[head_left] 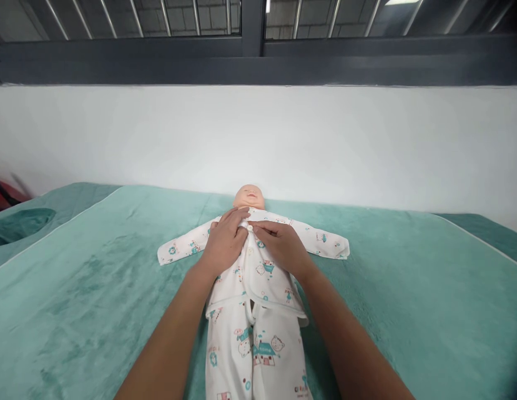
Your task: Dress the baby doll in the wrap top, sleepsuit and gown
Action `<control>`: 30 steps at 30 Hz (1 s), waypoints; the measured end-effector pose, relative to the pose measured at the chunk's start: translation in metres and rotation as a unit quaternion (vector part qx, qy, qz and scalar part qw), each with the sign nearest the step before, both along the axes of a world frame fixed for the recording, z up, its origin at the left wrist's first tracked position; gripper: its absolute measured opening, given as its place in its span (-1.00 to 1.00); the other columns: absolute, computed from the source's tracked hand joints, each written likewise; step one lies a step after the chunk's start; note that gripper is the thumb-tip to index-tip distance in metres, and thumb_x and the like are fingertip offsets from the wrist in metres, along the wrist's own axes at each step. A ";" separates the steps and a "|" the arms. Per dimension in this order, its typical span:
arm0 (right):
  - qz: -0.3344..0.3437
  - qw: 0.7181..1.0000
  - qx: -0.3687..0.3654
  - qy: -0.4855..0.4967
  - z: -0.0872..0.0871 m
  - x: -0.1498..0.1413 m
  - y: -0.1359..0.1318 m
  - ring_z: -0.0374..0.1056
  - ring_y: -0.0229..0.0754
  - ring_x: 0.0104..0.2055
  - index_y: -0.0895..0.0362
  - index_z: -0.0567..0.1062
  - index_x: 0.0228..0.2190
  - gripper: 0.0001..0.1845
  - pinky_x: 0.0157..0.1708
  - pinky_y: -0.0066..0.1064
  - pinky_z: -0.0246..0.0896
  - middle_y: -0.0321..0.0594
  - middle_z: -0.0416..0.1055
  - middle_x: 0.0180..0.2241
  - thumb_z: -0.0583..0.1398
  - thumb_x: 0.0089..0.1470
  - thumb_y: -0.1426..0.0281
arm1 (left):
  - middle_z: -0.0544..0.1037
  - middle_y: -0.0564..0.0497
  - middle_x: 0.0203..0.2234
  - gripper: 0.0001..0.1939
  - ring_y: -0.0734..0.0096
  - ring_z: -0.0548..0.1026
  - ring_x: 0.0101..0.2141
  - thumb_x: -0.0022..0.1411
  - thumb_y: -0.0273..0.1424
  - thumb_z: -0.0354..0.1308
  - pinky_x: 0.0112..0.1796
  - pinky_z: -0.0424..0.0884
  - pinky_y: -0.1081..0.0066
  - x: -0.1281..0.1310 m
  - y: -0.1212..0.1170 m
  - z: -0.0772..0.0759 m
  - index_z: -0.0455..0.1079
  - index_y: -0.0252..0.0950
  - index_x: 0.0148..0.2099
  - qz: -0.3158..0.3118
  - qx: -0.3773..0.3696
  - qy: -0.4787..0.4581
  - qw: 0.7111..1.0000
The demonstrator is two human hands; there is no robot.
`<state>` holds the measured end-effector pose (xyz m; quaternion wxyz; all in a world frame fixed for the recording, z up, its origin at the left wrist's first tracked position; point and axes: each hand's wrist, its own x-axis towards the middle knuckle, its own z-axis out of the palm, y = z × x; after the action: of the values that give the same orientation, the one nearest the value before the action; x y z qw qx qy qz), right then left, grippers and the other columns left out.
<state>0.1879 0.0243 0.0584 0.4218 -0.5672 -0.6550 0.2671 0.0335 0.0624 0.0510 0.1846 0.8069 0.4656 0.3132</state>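
A baby doll (249, 195) lies on its back, its head toward the wall, in a white printed baby jacket (266, 272) and matching trousers (279, 355). Both sleeves stretch out sideways. My left hand (227, 239) rests on the chest, with thumb and fingertips closed on the front edge of the jacket near the neck. Close beside it, my right hand (281, 241) pinches the opposite front edge by a small white button (250, 228). Lower down, the jacket's front edges overlap, and a small gap shows at the trousers' waist. My fingers partly hide the fabric they grip.
The doll lies on a green plush cover (95, 289) that spreads to both sides. Behind it rises a white wall (258, 139), with a dark window frame (250, 61) and metal bars above. At far left are a round opening (23, 225) and something red (6, 194).
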 end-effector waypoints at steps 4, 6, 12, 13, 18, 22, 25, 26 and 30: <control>0.000 1.000 -0.001 0.002 -0.001 0.000 0.000 0.37 -0.19 -0.24 -0.05 0.61 -0.25 -0.69 -0.17 -0.36 0.20 -0.39 0.54 -0.32 0.07 0.13 0.29 | 0.31 0.03 0.20 -0.56 0.22 0.18 0.21 0.23 -0.46 -0.19 0.12 0.14 0.00 0.000 0.000 0.000 0.27 -0.11 0.10 0.001 -0.003 -0.008 1.000; 0.000 1.000 -0.003 0.005 -0.001 0.001 -0.001 0.37 -0.19 -0.23 -0.06 0.60 -0.26 -0.70 -0.17 -0.36 0.20 -0.39 0.54 -0.30 0.07 0.12 0.29 | 0.31 0.04 0.19 -0.56 0.23 0.19 0.20 0.24 -0.46 -0.19 0.13 0.13 0.00 0.000 0.000 0.000 0.27 -0.11 0.10 0.002 -0.007 -0.012 1.000; -0.004 1.000 -0.011 0.013 -0.002 0.002 0.001 0.38 -0.18 -0.24 -0.05 0.59 -0.21 -0.70 -0.20 -0.36 0.19 -0.38 0.54 -0.29 0.09 0.10 0.30 | 0.32 0.04 0.19 -0.56 0.23 0.21 0.19 0.24 -0.45 -0.18 0.16 0.10 0.00 -0.001 -0.001 0.001 0.28 -0.10 0.11 0.005 -0.017 -0.021 1.000; -0.004 1.000 -0.012 0.013 -0.002 0.002 0.001 0.38 -0.19 -0.25 -0.06 0.58 -0.19 -0.69 -0.21 -0.36 0.19 -0.37 0.54 -0.30 0.09 0.10 0.29 | 0.32 0.04 0.19 -0.55 0.23 0.20 0.20 0.24 -0.46 -0.18 0.16 0.10 0.00 -0.001 -0.001 0.001 0.28 -0.10 0.12 0.005 -0.017 -0.021 1.000; -0.013 1.000 -0.016 0.005 -0.003 0.002 0.001 0.35 -0.20 -0.29 -0.06 0.58 -0.19 -0.69 -0.26 -0.36 0.16 -0.37 0.52 -0.36 0.09 0.10 0.28 | 0.25 0.05 0.24 -0.53 0.21 0.17 0.21 0.27 -0.44 -0.19 0.17 0.07 -0.06 -0.001 0.000 -0.001 0.27 -0.08 0.16 0.002 -0.015 -0.005 1.000; -0.008 1.000 -0.014 0.014 -0.004 0.003 0.002 0.32 -0.22 -0.36 -0.06 0.58 -0.19 -0.69 -0.30 -0.37 0.16 -0.36 0.50 -0.40 0.09 0.09 0.27 | 0.26 0.04 0.22 -0.54 0.20 0.18 0.21 0.27 -0.43 -0.19 0.17 0.07 -0.04 -0.001 0.001 -0.002 0.31 -0.07 0.15 0.008 -0.021 -0.012 1.000; 0.020 0.999 0.001 0.041 -0.004 0.005 0.000 0.29 -0.24 -0.39 -0.02 0.58 -0.17 -0.67 -0.33 -0.39 0.16 -0.33 0.50 -0.39 0.10 0.09 0.26 | 0.29 0.04 0.20 -0.56 0.24 0.19 0.20 0.27 -0.43 -0.16 0.19 0.08 0.06 -0.004 0.000 -0.003 0.35 -0.09 0.11 0.008 -0.021 -0.044 0.999; 0.036 0.999 0.003 0.040 -0.004 0.006 -0.002 0.28 -0.24 -0.41 -0.01 0.59 -0.17 -0.67 -0.35 -0.40 0.16 -0.32 0.49 -0.41 0.10 0.10 0.26 | 0.29 0.04 0.20 -0.57 0.26 0.20 0.20 0.27 -0.42 -0.16 0.20 0.09 0.08 -0.005 -0.001 -0.004 0.37 -0.10 0.10 0.007 -0.021 -0.055 0.998; 0.092 0.996 -0.003 -0.012 0.001 0.007 -0.014 0.23 -0.28 -0.47 0.00 0.61 -0.21 -0.68 -0.43 -0.43 0.11 -0.33 0.44 -0.47 0.08 0.10 0.29 | 0.32 0.03 0.17 -0.59 0.29 0.22 0.19 0.31 -0.41 -0.18 0.18 0.12 0.12 -0.010 -0.007 -0.008 0.40 -0.09 0.06 -0.002 0.003 -0.079 0.997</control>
<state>0.1945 0.0105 0.0592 0.3864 -0.5084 -0.7087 0.3000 0.0239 0.0551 0.0425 0.2188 0.7811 0.4469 0.3772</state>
